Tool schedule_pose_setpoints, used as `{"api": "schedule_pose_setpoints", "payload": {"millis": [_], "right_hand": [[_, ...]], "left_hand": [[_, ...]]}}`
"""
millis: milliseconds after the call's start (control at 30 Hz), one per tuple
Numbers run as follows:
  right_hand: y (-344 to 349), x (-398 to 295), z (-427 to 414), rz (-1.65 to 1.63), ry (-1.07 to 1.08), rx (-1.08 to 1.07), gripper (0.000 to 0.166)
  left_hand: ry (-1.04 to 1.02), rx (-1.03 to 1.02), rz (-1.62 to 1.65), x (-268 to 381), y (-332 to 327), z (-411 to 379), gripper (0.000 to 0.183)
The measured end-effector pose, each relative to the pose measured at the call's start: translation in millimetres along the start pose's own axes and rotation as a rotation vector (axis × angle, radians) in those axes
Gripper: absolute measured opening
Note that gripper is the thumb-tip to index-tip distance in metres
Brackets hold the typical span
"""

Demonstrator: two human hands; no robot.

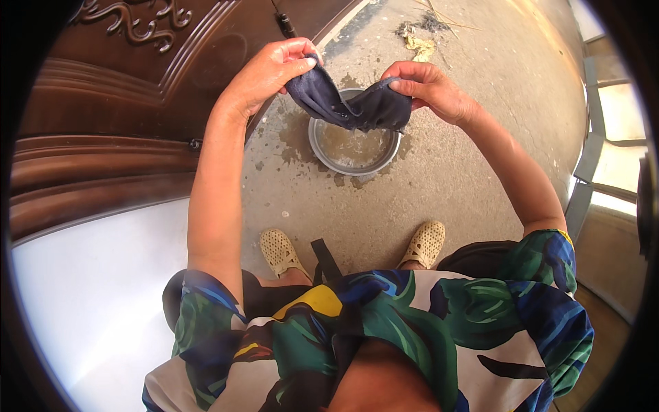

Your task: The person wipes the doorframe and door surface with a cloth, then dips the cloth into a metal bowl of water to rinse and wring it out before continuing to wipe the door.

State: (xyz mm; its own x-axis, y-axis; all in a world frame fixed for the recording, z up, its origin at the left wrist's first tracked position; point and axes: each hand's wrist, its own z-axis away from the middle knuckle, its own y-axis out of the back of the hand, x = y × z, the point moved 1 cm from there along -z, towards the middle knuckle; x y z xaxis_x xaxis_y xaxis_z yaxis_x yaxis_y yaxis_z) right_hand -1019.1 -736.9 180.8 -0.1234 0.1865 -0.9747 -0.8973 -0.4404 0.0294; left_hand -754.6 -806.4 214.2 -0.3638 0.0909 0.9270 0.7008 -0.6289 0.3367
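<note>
A dark navy cloth (355, 105) hangs spread between my two hands, sagging in the middle. My left hand (278, 67) pinches one end of it between thumb and fingers. The other end is held by my right hand (432, 90) in the same kind of pinch. Below the cloth, a round metal basin (355, 169) stands on the concrete floor with cloudy water (355, 144) inside. The cloth hides the basin's far part. Both hands look wet.
Wet patches (296, 139) ring the basin on the concrete floor (463, 180). A carved brown door (206, 67) stands at the left. Straw and a yellowish scrap (419, 47) lie ahead. My feet wear perforated beige clogs (278, 250). Framed panels (620, 118) line the right side.
</note>
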Motion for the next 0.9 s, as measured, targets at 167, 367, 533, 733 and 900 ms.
{"api": "schedule_pose_setpoints", "payload": {"millis": [167, 367, 533, 733, 900], "right_hand": [[2.1, 17.4, -13.2, -0.133, -0.040, 0.030, 0.017], [-6.5, 110.2, -54.3, 0.131, -0.283, 0.252, 0.019], [-25.9, 182.3, -68.0, 0.811, -0.137, 0.289, 0.025], [-48.6, 225.2, -78.6, 1.125, -0.220, 0.093, 0.032], [-48.1, 222.1, -84.1, 1.110, -0.258, 0.007, 0.033]], "left_hand": [[0.143, 0.052, 0.103, -17.4, -4.9, -9.8, 0.008], [0.300, 0.239, -0.264, -158.7, -59.0, -48.0, 0.014], [0.185, 0.018, -0.739, -175.8, -137.5, -29.0, 0.062], [0.265, -0.157, -0.958, -204.7, -170.1, -19.4, 0.076], [0.399, -0.335, -0.918, -200.5, -172.0, -30.2, 0.078]]}}
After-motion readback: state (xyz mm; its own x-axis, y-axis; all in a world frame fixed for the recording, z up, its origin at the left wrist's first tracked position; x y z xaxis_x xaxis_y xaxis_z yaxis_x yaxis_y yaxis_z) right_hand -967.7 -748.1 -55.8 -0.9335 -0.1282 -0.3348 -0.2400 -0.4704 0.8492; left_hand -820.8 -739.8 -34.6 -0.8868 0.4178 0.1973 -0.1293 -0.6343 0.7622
